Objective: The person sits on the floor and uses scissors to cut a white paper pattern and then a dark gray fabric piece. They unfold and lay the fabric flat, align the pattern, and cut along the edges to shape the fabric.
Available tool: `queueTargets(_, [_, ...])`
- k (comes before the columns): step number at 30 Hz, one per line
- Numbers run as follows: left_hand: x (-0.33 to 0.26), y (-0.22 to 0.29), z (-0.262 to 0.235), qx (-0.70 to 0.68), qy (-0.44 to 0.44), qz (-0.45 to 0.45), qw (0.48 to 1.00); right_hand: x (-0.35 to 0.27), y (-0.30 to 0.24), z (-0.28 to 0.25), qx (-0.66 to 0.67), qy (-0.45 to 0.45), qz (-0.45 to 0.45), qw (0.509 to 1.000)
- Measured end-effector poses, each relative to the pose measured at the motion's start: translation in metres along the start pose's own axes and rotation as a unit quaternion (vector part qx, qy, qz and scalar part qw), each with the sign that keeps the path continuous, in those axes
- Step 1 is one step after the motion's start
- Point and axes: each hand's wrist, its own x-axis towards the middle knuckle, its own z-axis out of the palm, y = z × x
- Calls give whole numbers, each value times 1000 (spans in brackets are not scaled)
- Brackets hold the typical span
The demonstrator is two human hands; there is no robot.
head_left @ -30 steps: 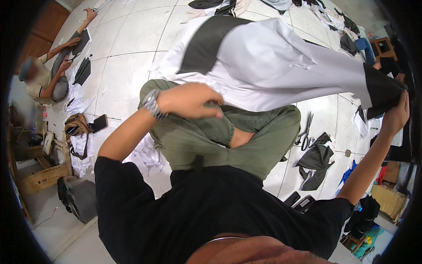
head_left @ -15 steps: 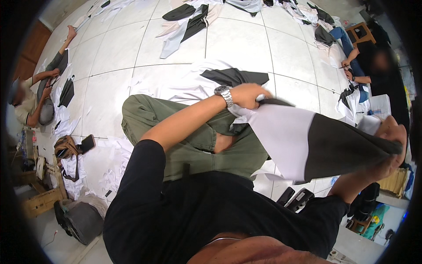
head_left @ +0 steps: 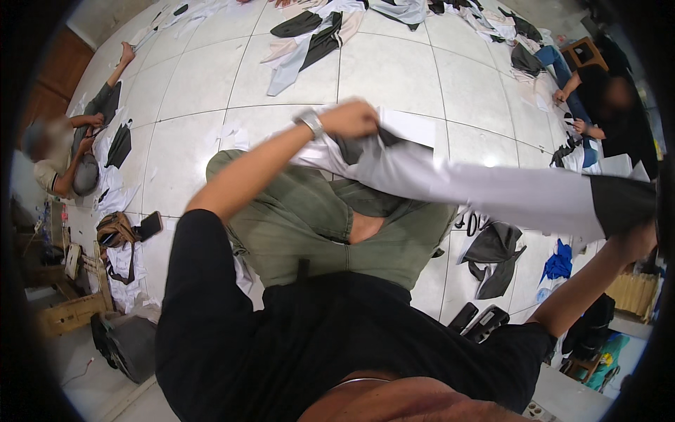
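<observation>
A long piece of white and dark grey fabric [head_left: 492,188] stretches across my lap, pulled out between my hands. My left hand [head_left: 351,118], with a silver watch at the wrist, is closed on its bunched left part, blurred by motion. Far to the right, my right hand [head_left: 636,243] grips the fabric's dark end, its fingers partly hidden behind the cloth. Under the left part, more white cloth lies over my crossed legs in green trousers [head_left: 302,218]. To the right of my knee, black scissor handles [head_left: 471,222] show beside dark grey cloth pieces [head_left: 496,253] on the floor.
Cut fabric pieces [head_left: 309,49] lie across the tiled floor ahead. One person [head_left: 60,158] sits at the left, another [head_left: 605,105] at the right, both handling cloth. A brown bag [head_left: 116,232] and a phone [head_left: 148,226] lie left; a blue cloth [head_left: 559,260] lies right.
My left hand has moved left and away from me, my right hand slightly nearer. The fabric between them has gone from a hanging, spread panel to a long stretched strip, uncovering the scissor handles and dark pieces.
</observation>
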Motion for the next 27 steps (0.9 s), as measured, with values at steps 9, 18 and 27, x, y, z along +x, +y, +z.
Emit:
queueTargets(9, [-49,16,-330,-171,430,32,886,79,56,40,-146,-51,37,987])
queueTargets(18, [-106,98,-419,-100,436,64,892,130,60,114,-345,-52,-142,926])
queueTargets(27, [-148,125,-445,39,519,-111,847,120,25,140,-192,-150,-91,966])
